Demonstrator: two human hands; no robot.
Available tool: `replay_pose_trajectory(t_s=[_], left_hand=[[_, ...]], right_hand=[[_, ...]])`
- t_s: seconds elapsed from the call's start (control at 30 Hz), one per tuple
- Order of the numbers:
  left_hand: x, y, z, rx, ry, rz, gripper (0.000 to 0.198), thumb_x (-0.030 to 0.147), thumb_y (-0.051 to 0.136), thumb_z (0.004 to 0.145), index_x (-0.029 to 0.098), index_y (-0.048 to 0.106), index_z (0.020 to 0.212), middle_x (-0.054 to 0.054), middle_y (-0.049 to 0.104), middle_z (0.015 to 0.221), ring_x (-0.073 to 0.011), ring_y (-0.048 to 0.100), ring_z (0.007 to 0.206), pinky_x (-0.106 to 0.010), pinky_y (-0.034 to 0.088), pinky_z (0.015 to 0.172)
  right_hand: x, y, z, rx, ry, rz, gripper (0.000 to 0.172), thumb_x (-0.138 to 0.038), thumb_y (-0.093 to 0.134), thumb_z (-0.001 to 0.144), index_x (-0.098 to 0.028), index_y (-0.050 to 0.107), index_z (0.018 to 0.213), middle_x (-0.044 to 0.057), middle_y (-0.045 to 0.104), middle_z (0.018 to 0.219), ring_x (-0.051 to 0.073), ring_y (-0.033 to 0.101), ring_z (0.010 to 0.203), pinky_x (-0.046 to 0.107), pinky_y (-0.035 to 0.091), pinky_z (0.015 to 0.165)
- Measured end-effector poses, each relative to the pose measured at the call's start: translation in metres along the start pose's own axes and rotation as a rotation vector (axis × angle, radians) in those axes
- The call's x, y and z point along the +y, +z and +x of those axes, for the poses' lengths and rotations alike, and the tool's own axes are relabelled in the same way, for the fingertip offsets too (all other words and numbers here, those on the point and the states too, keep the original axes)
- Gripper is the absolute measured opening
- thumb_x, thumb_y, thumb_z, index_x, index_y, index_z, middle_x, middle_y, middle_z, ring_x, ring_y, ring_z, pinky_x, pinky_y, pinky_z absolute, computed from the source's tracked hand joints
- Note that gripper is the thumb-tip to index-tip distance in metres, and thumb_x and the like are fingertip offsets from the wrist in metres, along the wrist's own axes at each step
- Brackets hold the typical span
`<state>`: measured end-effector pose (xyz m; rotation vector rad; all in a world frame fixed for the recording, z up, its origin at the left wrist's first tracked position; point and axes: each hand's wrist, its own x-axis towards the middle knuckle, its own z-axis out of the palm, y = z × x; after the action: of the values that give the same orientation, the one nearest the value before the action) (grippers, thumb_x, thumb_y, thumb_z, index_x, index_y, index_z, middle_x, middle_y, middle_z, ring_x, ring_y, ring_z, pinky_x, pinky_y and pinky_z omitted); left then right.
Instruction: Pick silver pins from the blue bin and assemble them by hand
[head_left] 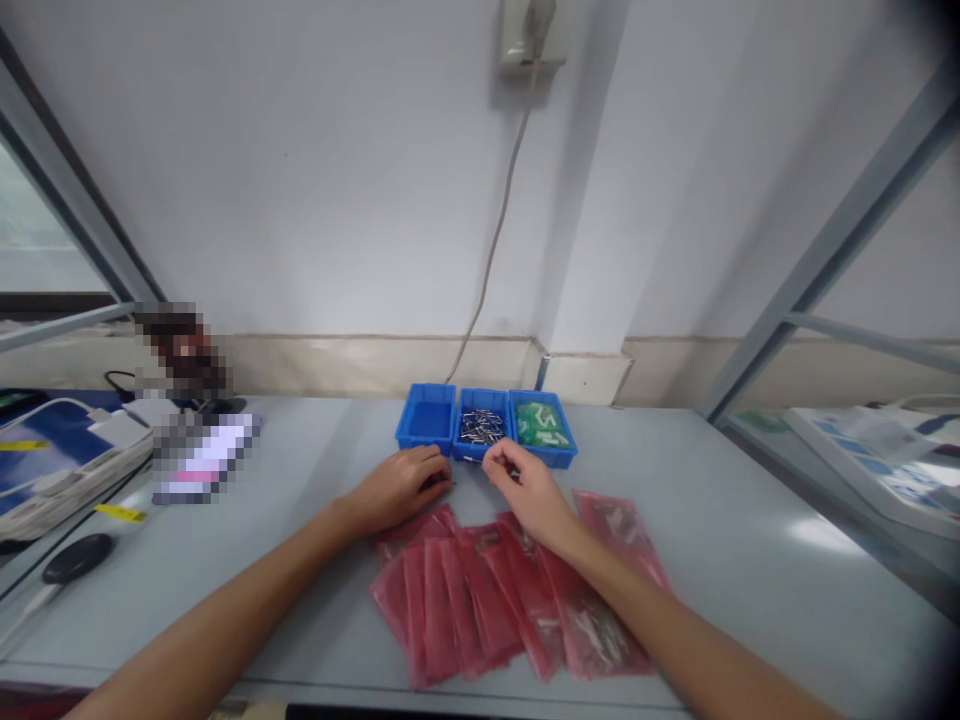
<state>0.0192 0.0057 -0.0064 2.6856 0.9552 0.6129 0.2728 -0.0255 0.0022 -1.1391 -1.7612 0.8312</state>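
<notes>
My left hand (409, 485) rests low over the table in front of the left blue bin (426, 440), fingers curled together; a tiny dark tip shows by the fingertips, too small to name. My right hand (531, 495) is pinched in front of the middle blue bin (459, 447), and what lies between its fingers is hidden. Silvery screw-like metal pieces (482, 427) fill that middle bin. Green packets with white marks (541, 425) lie in the right blue bin (559, 458). Below the hands, several pink plastic bags (472, 610) overlap in a fan, some holding pale pieces.
A phone with a lit screen (206, 455) lies at the left, near a power strip (67, 480) with cables and a black round object (79, 558). A cable (506, 190) hangs down the wall behind the bins. Metal frame posts (840, 250) stand at both sides.
</notes>
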Motion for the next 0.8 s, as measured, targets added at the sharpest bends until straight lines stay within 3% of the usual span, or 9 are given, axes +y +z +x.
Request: replay_pose_trajectory(t_s=[0.3,0.6,0.8], left_hand=[[0.001,0.000,-0.001,-0.005,-0.022,-0.002,0.007,0.027,0.060,0.108,0.022,0.066,0.106,-0.004,0.069,0.105,-0.0208,0.067,0.094,-0.033,0.051,0.083],[0.000,0.000,-0.001,-0.004,-0.023,0.022,0.009,0.028,0.060,0.108,0.022,0.065,0.106,-0.004,0.069,0.103,-0.0208,0.067,0.093,-0.032,0.050,0.082],[0.002,-0.002,-0.001,-0.009,-0.025,0.003,0.010,0.029,0.059,0.109,0.022,0.066,0.105,-0.004,0.069,0.103,-0.0208,0.067,0.093,-0.032,0.050,0.081]], right_hand=[[-0.005,0.000,0.001,-0.019,0.082,0.209,0.018,-0.039,0.066,0.096,-0.024,0.060,0.087,-0.002,0.057,0.078,0.018,0.059,0.071,0.026,0.042,0.056],[-0.011,0.001,-0.001,-0.012,0.152,0.352,0.039,-0.056,0.057,0.102,-0.023,0.059,0.081,-0.004,0.051,0.070,0.013,0.048,0.057,0.026,0.037,0.054],[-0.012,0.000,-0.002,-0.013,0.156,0.369,0.032,-0.053,0.062,0.100,-0.023,0.062,0.089,-0.003,0.060,0.081,0.011,0.048,0.053,0.025,0.036,0.052]])
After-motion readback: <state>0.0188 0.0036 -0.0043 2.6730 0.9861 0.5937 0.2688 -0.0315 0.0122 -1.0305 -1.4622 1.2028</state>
